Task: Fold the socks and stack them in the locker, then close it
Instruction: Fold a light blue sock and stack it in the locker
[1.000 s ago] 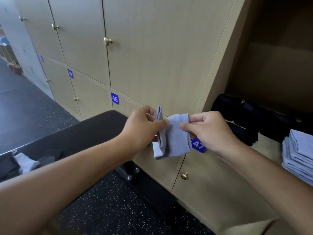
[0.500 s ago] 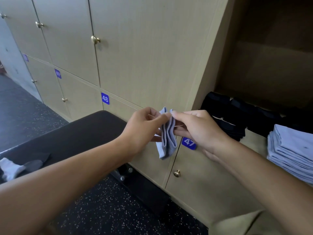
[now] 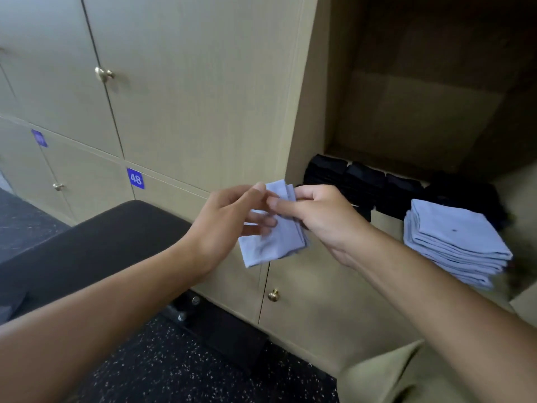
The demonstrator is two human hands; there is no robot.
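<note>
I hold a folded light blue sock [image 3: 274, 228] up in the middle of the frame, in front of the tan locker doors. My left hand [image 3: 229, 216] comes in from the lower left, and its thumb and first finger pinch the top edge of the sock while the other fingers [image 3: 261, 221] lie loose against the cloth. My right hand [image 3: 322, 216] comes in from the lower right — its fingers are curled round the right side of the sock, with the thumb pressed on the front. The sock hangs down from both hands, and its bottom corner points to the lower middle of the frame. The open locker [image 3: 421, 117] fills the upper right of the frame. On its shelf, at the right edge of the frame, sits a stack of folded light blue socks [image 3: 453, 239], and behind that stack runs a row of folded black socks [image 3: 363, 184]. The sock in my hands is near the locker's left wall but not inside it. A blue tag that reads 48 [image 3: 135, 178] is on a closed door at the middle left. A dark worktop [image 3: 96, 245] lies below it on the left — it stands on a speckled black floor [image 3: 174, 367].
</note>
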